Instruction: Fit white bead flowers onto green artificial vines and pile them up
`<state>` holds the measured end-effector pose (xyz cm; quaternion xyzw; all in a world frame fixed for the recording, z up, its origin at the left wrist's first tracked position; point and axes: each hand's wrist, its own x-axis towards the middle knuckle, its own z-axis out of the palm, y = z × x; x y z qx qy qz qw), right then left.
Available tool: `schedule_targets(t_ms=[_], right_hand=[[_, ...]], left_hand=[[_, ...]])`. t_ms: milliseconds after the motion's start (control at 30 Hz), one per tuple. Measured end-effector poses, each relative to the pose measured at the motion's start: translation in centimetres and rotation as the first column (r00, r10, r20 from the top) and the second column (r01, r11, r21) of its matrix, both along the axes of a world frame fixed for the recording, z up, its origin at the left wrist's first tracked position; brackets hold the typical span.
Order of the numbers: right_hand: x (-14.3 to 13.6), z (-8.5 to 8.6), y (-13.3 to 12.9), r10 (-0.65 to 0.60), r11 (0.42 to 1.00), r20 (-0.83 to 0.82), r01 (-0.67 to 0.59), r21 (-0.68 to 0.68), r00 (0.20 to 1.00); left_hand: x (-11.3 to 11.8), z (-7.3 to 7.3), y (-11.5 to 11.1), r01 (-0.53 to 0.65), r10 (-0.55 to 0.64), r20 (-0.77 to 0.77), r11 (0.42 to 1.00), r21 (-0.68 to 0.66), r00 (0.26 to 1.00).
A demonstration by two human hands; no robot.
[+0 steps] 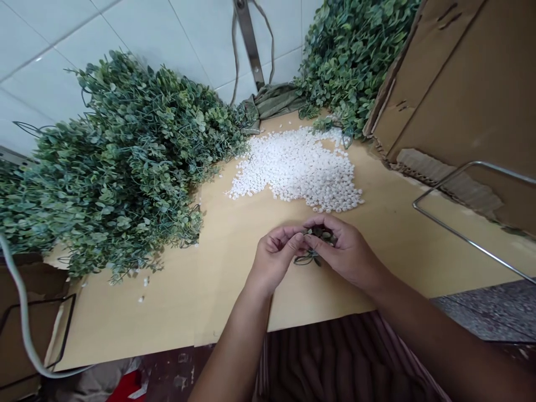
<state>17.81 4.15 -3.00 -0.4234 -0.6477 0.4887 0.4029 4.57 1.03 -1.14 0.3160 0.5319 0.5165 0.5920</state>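
My left hand (278,248) and my right hand (335,243) meet over the front of the table, fingertips pinched together. Between them is a small artificial leaf sprig (312,258), its green leaves partly hidden by my right hand's fingers. The right fingers curl around the sprig, while the left thumb and fingers pinch close against the right fingertips. What exactly the left pinch holds is too small to make out. Just beyond my hands spreads a heap of small white plastic pieces (301,167).
A large pile of artificial greenery (138,151) covers the table's left side. More greenery (355,61) stands at the back right, beside a cardboard box (464,95). A metal wire frame (464,237) juts in at right. A white hose (25,312) hangs at left.
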Motion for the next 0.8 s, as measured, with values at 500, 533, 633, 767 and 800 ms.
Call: schedule_targets(t_ms=[500,533,633,767,800], right_hand=[[0.01,0.3,-0.45,0.004,0.996,0.055,-0.01,0.092,0.998],[-0.02,0.32,-0.45,-0.01,0.996,0.062,0.004,0.093,0.998],[-0.17,0.25,-0.44,-0.025,0.994,0.057,0.018,0.11,0.998],[-0.33,0.16,-0.45,-0.001,0.995,0.003,0.001,0.096,1.0],[-0.35,0.18,-0.47,0.009,0.998,-0.021,-0.008,0.068,1.0]], left_hand=[[0.22,-0.22,0.08,-0.081,0.095,-0.162,0.993,0.091,0.982],[0.32,-0.25,0.01,-0.074,0.093,-0.173,0.991,0.116,0.98],[0.57,-0.18,-0.18,-0.048,0.096,-0.241,0.979,0.197,0.966],[0.66,-0.01,-0.16,-0.059,0.141,-0.327,0.967,0.247,0.935],[0.69,-0.02,-0.1,-0.065,0.153,-0.341,0.964,0.257,0.927]])
